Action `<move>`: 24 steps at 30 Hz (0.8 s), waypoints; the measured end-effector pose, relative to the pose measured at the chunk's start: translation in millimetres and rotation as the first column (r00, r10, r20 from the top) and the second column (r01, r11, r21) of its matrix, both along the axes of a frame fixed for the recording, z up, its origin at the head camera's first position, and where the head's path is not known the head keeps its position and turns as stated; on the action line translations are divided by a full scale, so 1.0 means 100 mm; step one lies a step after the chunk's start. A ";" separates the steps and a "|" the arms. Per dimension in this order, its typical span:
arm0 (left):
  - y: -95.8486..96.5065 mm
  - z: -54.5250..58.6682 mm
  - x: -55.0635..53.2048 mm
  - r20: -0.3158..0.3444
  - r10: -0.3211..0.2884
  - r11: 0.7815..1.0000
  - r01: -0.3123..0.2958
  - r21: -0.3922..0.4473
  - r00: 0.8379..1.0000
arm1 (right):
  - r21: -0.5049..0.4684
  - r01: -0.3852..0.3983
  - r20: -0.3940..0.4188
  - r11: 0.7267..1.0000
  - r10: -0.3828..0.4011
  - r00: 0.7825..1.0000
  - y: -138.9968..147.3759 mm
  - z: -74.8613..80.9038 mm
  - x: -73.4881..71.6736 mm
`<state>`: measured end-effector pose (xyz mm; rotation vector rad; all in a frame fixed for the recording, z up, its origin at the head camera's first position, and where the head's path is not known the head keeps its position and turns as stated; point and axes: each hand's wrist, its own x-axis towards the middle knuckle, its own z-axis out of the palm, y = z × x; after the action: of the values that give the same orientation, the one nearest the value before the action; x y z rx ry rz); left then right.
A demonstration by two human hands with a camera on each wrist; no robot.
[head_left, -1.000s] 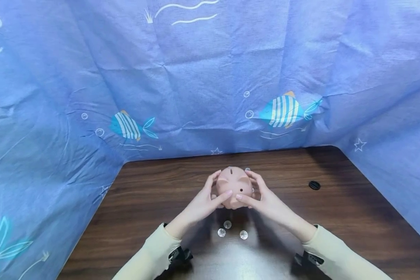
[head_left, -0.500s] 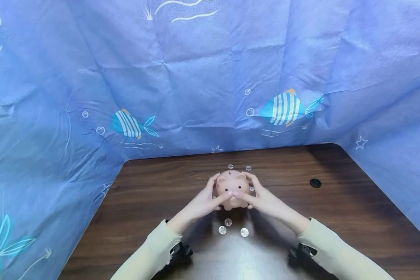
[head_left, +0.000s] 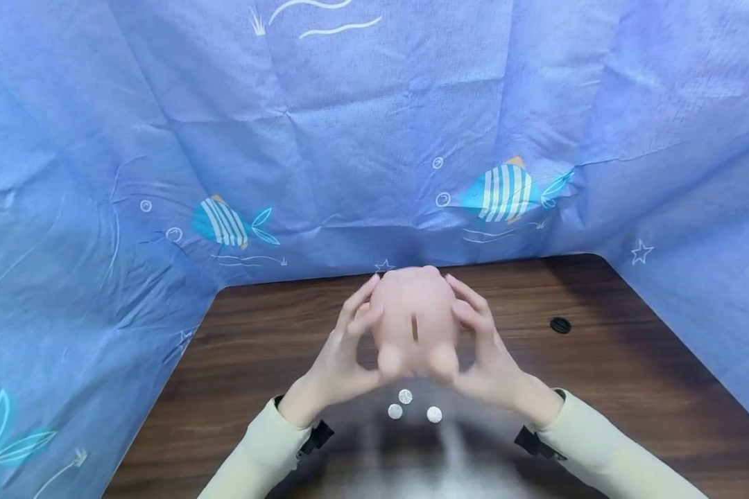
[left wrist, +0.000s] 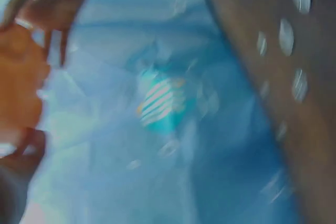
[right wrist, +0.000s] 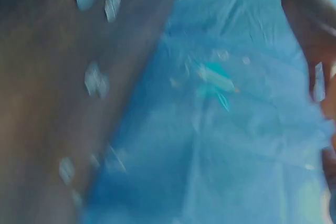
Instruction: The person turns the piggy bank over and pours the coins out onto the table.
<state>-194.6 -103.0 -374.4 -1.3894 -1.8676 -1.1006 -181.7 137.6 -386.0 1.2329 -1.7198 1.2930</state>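
Observation:
A pink piggy bank (head_left: 415, 312), blurred by motion, is held up above the table between both hands. Its coin slot faces the head camera, and two rounded bumps stick out at its near side. My left hand (head_left: 343, 353) grips one side with curled fingers, while the right hand (head_left: 493, 353) holds the opposite side the same way. At the left edge of the left wrist view, the bank (left wrist: 20, 82) looks orange between blurred fingers. In the right wrist view a clear piece (right wrist: 319, 82) overlaps the fingers at the right edge. The bank's face is hidden.
Several clear, gem-like pieces (head_left: 434, 414) lie on the dark wooden table (head_left: 274, 333), some on the near side of the bank. A black oval plug (head_left: 560, 325) lies to the right. Blue fish-print cloth (head_left: 349, 173) walls the table's back and sides.
Both hands have raised the piggy bank from near the tabletop towards the head camera and turned it, so its slot shows instead of its face. The clear pieces behind it are now hidden.

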 end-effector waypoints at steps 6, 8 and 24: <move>0.03 -0.12 0.05 0.678 0.142 0.989 -0.130 -0.068 0.722 | 0.144 0.066 0.696 0.987 -0.149 0.703 -0.03 -0.06 0.11; -0.01 -0.13 0.06 0.507 0.100 0.995 -0.090 -0.043 0.856 | 0.152 0.051 0.506 0.987 -0.123 0.854 -0.02 -0.07 0.13; -0.06 -0.23 0.02 -0.240 0.059 0.997 -0.072 -0.043 0.969 | 0.118 0.054 -0.193 0.992 -0.030 0.981 0.01 -0.11 0.07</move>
<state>-192.3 -108.8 -397.9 -1.4101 -1.7643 -0.8188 -174.5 139.0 -397.3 1.3370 -1.6968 1.0218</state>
